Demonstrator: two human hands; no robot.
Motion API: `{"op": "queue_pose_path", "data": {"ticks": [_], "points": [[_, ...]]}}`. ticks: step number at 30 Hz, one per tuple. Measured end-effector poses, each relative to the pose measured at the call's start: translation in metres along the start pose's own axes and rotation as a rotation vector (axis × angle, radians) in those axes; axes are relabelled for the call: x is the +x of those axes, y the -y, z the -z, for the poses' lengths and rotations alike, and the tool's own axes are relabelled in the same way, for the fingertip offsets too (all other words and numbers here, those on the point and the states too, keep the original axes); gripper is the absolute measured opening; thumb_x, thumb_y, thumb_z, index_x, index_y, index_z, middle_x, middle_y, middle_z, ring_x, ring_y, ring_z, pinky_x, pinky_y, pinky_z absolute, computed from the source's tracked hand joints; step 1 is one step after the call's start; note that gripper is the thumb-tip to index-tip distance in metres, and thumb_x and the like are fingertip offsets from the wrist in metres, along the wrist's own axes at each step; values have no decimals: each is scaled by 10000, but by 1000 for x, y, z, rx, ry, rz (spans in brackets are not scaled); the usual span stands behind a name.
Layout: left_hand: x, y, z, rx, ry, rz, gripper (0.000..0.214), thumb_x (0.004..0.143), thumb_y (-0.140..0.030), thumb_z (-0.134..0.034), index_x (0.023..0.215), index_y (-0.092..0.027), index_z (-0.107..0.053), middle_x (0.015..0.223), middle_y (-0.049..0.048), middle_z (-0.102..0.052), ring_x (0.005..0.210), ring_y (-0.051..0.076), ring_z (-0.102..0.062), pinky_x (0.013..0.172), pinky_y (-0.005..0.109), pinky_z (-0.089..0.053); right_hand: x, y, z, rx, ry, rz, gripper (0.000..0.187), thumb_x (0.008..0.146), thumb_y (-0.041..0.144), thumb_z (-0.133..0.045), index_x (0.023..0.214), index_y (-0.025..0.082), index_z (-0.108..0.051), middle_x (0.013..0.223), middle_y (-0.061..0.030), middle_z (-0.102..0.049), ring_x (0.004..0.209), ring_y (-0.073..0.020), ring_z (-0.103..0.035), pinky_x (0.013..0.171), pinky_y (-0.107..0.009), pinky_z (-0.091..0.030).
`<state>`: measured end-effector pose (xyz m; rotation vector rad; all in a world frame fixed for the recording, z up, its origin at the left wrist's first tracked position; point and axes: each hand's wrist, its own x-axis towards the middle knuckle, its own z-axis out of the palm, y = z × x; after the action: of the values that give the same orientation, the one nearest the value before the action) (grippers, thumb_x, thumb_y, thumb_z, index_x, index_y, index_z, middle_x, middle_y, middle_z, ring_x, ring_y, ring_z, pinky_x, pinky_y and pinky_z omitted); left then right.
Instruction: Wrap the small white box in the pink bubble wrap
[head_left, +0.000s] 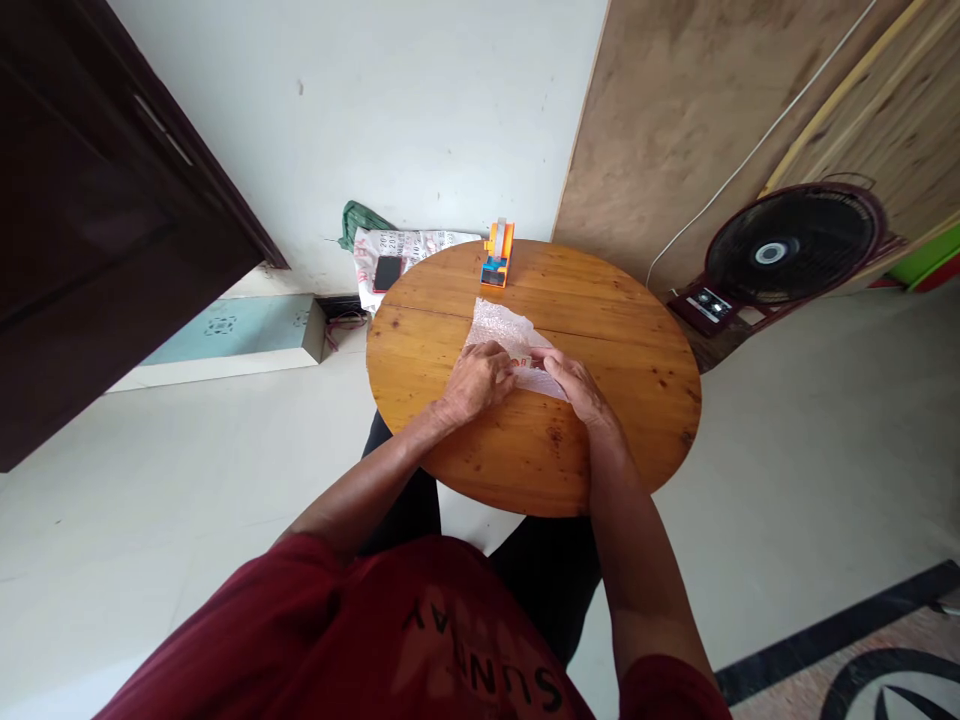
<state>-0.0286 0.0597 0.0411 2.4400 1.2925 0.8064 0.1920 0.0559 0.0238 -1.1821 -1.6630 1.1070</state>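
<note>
Round wooden table (pixel 622 400), person seated close against it, dark trousers below the edge, red shirt (pixel 360 640) with dark lettering. Both hands are at the near-middle of the top, a little apart from each other.

Between them lies a sheet of clear bubble wrap (pixel 499 323), spread on the wood, its far end reaching toward the far side. On the wrap, in the gap between the hands, sits a small pale item with red markings (pixel 519 363) — too small from here for me to say what it is.

Left hand (pixel 478 380): fingers curled downward over the wrap's left part, tips just beside the small item; I cannot tell whether they pinch anything. Right hand (pixel 574 382): on the wrap's right part, fingers pointing in toward the item; whether thumb and fingers close on it, I cannot tell.

Near the far edge stands an orange and blue tape dispenser (pixel 497 258), well apart from the hands. Past the table's far left edge, a dark phone-like device (pixel 388 273) rests on a printed white sack (pixel 420 240), with green cloth-like material (pixel 365 222) behind. Off to the right — a maroon fan (pixel 795 245) near a plywood panel (pixel 675 130).
</note>
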Motion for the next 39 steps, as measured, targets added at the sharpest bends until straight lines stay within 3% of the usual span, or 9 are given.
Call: {"op": "queue_pose_path", "data": {"ticks": [4, 7, 10, 16, 24, 30, 39], "points": [[14, 7, -2, -92, 22, 18, 78, 867, -194, -636, 876, -156, -703, 1038, 104, -714, 951, 232, -669, 906, 371, -509, -2, 0, 5, 7, -5, 34, 553, 943, 678, -461, 1196, 255, -713, 1284, -44, -710, 1243, -285, -611, 1111, -418, -413], [20, 15, -6, -117, 28, 27, 87, 866, -220, -643, 861, -153, -700, 1032, 102, -719, 926, 219, -676, 866, 347, -520, -5, 7, 6, -8, 9, 18, 542, 868, 670, -589, 1201, 258, -705, 1260, -38, -718, 1228, -295, -612, 1088, -426, -431], [24, 21, -11, -191, 44, 83, 105, 858, -257, -650, 851, -163, -696, 1028, 90, -723, 905, 206, -675, 848, 338, -522, -5, 13, 3, -35, 13, -46, 514, 785, 594, -718, 1172, 257, -713, 1162, -35, -747, 1114, -289, -657, 1007, -429, -489], [33, 32, -19, -329, 63, 143, 113, 815, -278, -670, 821, -168, -693, 969, 72, -710, 869, 192, -659, 819, 322, -508, -1, 11, -5, -42, -77, -91, 336, 782, 507, -705, 967, 230, -751, 939, -37, -761, 871, -242, -674, 844, -397, -527], [32, 34, -18, -428, 85, 141, 151, 788, -303, -690, 779, -154, -663, 838, 30, -673, 774, 150, -602, 732, 272, -471, 1, 8, -3, -131, -112, -95, 249, 752, 460, -674, 716, 214, -661, 650, 28, -594, 637, -154, -518, 617, -288, -406], [28, 30, -16, -485, 118, 141, 115, 776, -245, -700, 720, -153, -661, 804, 11, -654, 743, 129, -585, 718, 251, -461, 1, 5, 1, -110, -71, -118, 196, 723, 427, -683, 693, 236, -655, 712, 10, -653, 672, -176, -547, 638, -308, -435], [30, 27, -11, -541, 183, 154, 46, 734, -194, -680, 713, -153, -685, 783, 10, -648, 721, 123, -567, 679, 244, -445, -2, 5, 3, -122, -72, -139, 213, 728, 434, -701, 697, 245, -607, 680, 33, -626, 642, -163, -547, 602, -292, -426]]}}
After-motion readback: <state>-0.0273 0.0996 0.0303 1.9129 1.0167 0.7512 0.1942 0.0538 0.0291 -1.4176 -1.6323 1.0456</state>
